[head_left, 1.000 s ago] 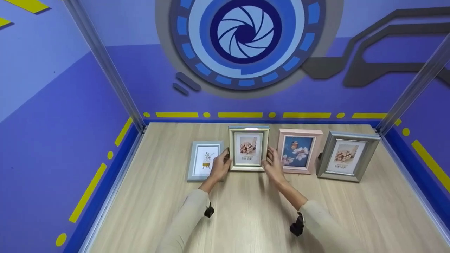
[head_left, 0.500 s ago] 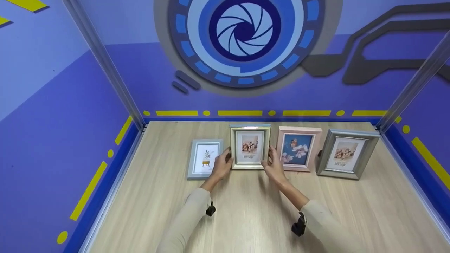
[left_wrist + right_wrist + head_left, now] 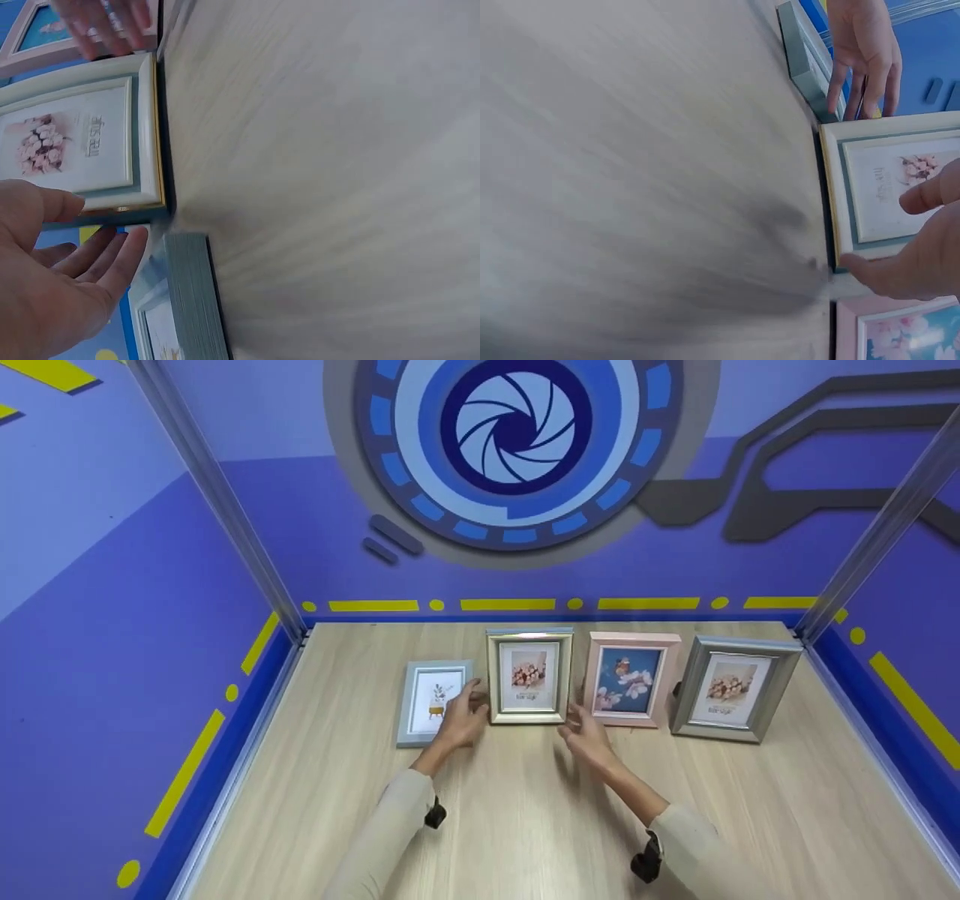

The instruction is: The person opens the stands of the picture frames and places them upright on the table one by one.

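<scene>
A gold-silver picture frame [image 3: 529, 718] with a flower-bouquet picture stands upright on the wooden table. My left hand [image 3: 463, 720] is just off its left side, fingers extended and apart from it, overlapping part of the light blue picture frame [image 3: 406, 720]. In the left wrist view the left hand [image 3: 60, 277] shows a gap between thumb and fingers, with nothing held. My right hand [image 3: 587, 739] is by the lower right corner of the gold-silver frame, its fingers loose; whether a fingertip still touches is unclear. In the right wrist view the right hand [image 3: 922, 247] overlaps that frame's corner.
A pink picture frame [image 3: 666, 682] with a blossom picture stands close to the right hand. Farther right stands a grey picture frame [image 3: 686, 690], turned slightly. Blue-purple panels [image 3: 375, 577] wall the table at the back and both sides. Bare wood [image 3: 517, 825] lies between the forearms.
Both hands have let go of the gold-silver frame's sides; the left moved slightly left, the right slightly down. The frame stays standing in place. The head view shifted slightly.
</scene>
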`<move>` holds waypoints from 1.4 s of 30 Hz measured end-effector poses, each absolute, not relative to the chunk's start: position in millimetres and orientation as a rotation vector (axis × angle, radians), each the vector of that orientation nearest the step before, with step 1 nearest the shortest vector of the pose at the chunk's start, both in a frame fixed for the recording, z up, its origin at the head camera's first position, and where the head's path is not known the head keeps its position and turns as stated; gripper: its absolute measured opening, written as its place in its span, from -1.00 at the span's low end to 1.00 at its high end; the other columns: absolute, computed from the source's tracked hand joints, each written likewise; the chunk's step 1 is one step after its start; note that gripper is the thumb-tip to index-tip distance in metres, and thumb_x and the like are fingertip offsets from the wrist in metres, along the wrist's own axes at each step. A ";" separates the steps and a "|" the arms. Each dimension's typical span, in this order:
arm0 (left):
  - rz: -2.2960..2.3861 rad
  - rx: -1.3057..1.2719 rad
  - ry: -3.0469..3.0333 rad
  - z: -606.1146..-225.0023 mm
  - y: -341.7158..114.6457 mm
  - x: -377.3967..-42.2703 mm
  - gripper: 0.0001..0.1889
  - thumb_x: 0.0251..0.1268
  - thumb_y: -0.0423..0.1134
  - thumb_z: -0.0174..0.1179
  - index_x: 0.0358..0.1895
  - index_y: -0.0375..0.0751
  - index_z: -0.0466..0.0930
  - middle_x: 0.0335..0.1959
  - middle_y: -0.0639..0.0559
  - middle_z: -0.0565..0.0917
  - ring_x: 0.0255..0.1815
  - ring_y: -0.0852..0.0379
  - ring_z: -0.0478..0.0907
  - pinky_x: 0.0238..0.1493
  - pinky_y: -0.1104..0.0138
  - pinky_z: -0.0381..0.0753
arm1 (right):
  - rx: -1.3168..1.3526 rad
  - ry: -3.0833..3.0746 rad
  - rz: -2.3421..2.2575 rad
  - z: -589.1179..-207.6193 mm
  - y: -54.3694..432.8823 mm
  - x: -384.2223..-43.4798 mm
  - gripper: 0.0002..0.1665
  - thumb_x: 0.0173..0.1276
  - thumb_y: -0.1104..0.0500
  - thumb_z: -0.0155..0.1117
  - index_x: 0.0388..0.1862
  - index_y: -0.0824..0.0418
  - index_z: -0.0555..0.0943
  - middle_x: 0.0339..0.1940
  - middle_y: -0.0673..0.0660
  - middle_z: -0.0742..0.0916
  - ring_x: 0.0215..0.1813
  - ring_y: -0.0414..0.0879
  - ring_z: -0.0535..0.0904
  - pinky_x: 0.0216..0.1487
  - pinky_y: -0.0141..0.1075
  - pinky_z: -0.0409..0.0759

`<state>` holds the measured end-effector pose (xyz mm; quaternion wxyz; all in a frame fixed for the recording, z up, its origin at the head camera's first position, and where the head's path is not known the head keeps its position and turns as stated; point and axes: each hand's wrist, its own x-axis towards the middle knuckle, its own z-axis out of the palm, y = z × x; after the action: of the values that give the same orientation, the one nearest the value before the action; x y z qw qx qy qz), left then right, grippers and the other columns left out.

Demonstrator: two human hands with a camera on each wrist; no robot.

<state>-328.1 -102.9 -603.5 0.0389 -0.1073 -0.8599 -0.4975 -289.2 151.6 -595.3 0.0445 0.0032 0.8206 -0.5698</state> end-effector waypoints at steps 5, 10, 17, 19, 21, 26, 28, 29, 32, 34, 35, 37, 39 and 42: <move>-1.502 -0.219 -2.578 -605.1 -136.2 -320.3 -0.56 0.38 -0.55 0.08 0.32 -0.52 0.40 0.05 -0.46 0.65 0.09 -0.34 0.64 0.18 -0.13 0.62 | -0.070 2.580 -1.594 -603.7 148.9 -279.5 -0.49 0.42 0.37 0.18 0.28 0.62 0.45 0.04 0.47 0.72 0.12 0.27 0.67 0.28 0.20 0.56; -1.384 0.055 -2.551 -607.6 -166.4 -310.8 -0.62 0.33 -0.54 0.15 0.21 -0.47 0.51 0.02 -0.39 0.66 0.09 -0.28 0.61 0.21 -0.09 0.59 | -0.322 2.474 -1.549 -608.5 133.9 -276.7 -0.59 0.45 0.36 0.17 0.16 0.65 0.53 -0.01 0.48 0.74 0.06 0.24 0.70 0.14 0.05 0.69; -1.300 0.404 -2.604 -614.9 -193.7 -296.0 -0.52 0.39 -0.46 0.14 0.35 -0.47 0.38 0.28 -0.40 0.50 0.38 -0.32 0.40 0.42 -0.09 0.42 | -0.529 2.266 -1.530 -614.6 91.6 -272.9 -0.50 0.47 0.31 0.18 0.26 0.65 0.45 0.20 0.56 0.64 0.25 0.38 0.60 0.29 0.04 0.62; -1.344 0.439 -2.636 -617.1 -197.1 -292.9 -0.45 0.43 -0.42 0.09 0.43 -0.52 0.25 0.38 -0.45 0.39 0.47 -0.37 0.31 0.49 -0.11 0.34 | -0.531 2.214 -1.560 -617.4 77.5 -272.2 -0.43 0.47 0.30 0.18 0.33 0.64 0.39 0.28 0.57 0.58 0.33 0.40 0.54 0.36 0.08 0.55; -1.377 0.442 -2.671 -619.0 -198.4 -290.7 -0.39 0.45 -0.40 0.04 0.49 -0.56 0.13 0.48 -0.51 0.27 0.55 -0.40 0.19 0.57 -0.12 0.23 | -0.515 2.165 -1.596 -619.3 63.3 -272.0 -0.35 0.47 0.28 0.18 0.41 0.63 0.31 0.37 0.58 0.51 0.41 0.41 0.46 0.45 0.11 0.45; -1.455 0.380 -2.690 -620.3 -191.9 -288.6 -0.30 0.46 -0.40 0.00 0.55 -0.59 -0.05 0.58 -0.53 0.08 0.63 -0.41 0.00 0.65 -0.10 0.01 | -0.501 2.070 -1.676 -618.6 37.0 -276.8 -0.16 0.44 0.28 0.19 0.51 0.67 0.07 0.51 0.62 0.30 0.56 0.43 0.23 0.58 0.16 0.21; -1.486 0.357 -2.671 -619.0 -186.4 -288.6 -0.29 0.44 -0.42 0.01 0.56 -0.58 -0.05 0.59 -0.52 0.08 0.64 -0.40 -0.01 0.65 -0.10 -0.01 | -0.503 2.048 -1.690 -616.6 32.8 -279.3 -0.10 0.42 0.28 0.20 0.52 0.68 0.00 0.53 0.63 0.23 0.59 0.43 0.17 0.60 0.16 0.16; -1.495 0.355 -2.663 -617.8 -183.3 -288.4 -0.28 0.43 -0.43 0.01 0.55 -0.59 -0.05 0.58 -0.52 0.09 0.63 -0.40 0.00 0.65 -0.10 0.01 | -0.503 2.042 -1.687 -614.4 32.3 -279.5 -0.07 0.42 0.26 0.21 0.54 0.67 -0.02 0.55 0.61 0.22 0.60 0.42 0.15 0.61 0.15 0.15; -1.538 0.438 -2.662 -612.3 -177.5 -287.9 -0.27 0.44 -0.39 0.01 0.56 -0.58 -0.07 0.59 -0.52 0.07 0.64 -0.40 -0.01 0.65 -0.09 0.01 | -0.489 2.027 -1.685 -611.1 31.9 -279.4 -0.01 0.40 0.23 0.24 0.56 0.64 -0.06 0.58 0.59 0.17 0.62 0.40 0.10 0.63 0.13 0.09; -1.569 0.531 -2.670 -608.0 -177.6 -287.5 -0.28 0.48 -0.34 -0.01 0.56 -0.58 -0.09 0.59 -0.53 0.06 0.64 -0.40 -0.01 0.64 -0.10 0.03 | -0.470 2.028 -1.673 -609.8 32.6 -278.4 0.02 0.39 0.20 0.26 0.57 0.62 -0.06 0.59 0.57 0.15 0.63 0.39 0.08 0.64 0.13 0.06; -1.596 0.572 -2.670 -605.8 -178.7 -287.3 -0.29 0.50 -0.32 -0.03 0.57 -0.57 -0.09 0.59 -0.52 0.07 0.63 -0.40 0.00 0.64 -0.10 0.05 | -0.459 2.022 -1.669 -609.2 33.3 -277.6 0.03 0.39 0.19 0.27 0.57 0.61 -0.07 0.60 0.56 0.14 0.64 0.39 0.07 0.65 0.12 0.05; -1.668 0.646 -2.656 -602.3 -183.4 -287.8 -0.30 0.54 -0.28 -0.06 0.57 -0.56 -0.09 0.57 -0.53 0.10 0.63 -0.40 0.03 0.62 -0.10 0.11 | -0.436 2.021 -1.664 -608.5 34.7 -276.7 0.03 0.40 0.18 0.27 0.57 0.60 -0.06 0.61 0.55 0.12 0.64 0.39 0.05 0.65 0.13 0.04; -1.751 0.699 -2.629 -599.7 -190.3 -288.5 -0.33 0.54 -0.27 -0.11 0.57 -0.55 -0.07 0.55 -0.53 0.16 0.60 -0.40 0.09 0.60 -0.10 0.17 | -0.424 2.030 -1.665 -607.2 35.8 -276.2 0.02 0.40 0.18 0.27 0.58 0.60 -0.05 0.61 0.55 0.13 0.63 0.40 0.07 0.65 0.14 0.06; -1.916 0.773 -2.542 -597.8 -201.5 -288.8 -0.35 0.50 -0.29 -0.13 0.55 -0.54 0.01 0.53 -0.50 0.21 0.59 -0.37 0.14 0.60 -0.09 0.19 | -0.417 2.046 -1.689 -605.0 36.7 -276.0 0.01 0.38 0.18 0.27 0.57 0.60 -0.02 0.58 0.56 0.20 0.59 0.41 0.18 0.61 0.17 0.16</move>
<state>-288.8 -201.5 -597.8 -0.0672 0.2355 -0.7743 -0.5836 -276.0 36.7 -605.0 0.2260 -0.1511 0.7423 -0.6125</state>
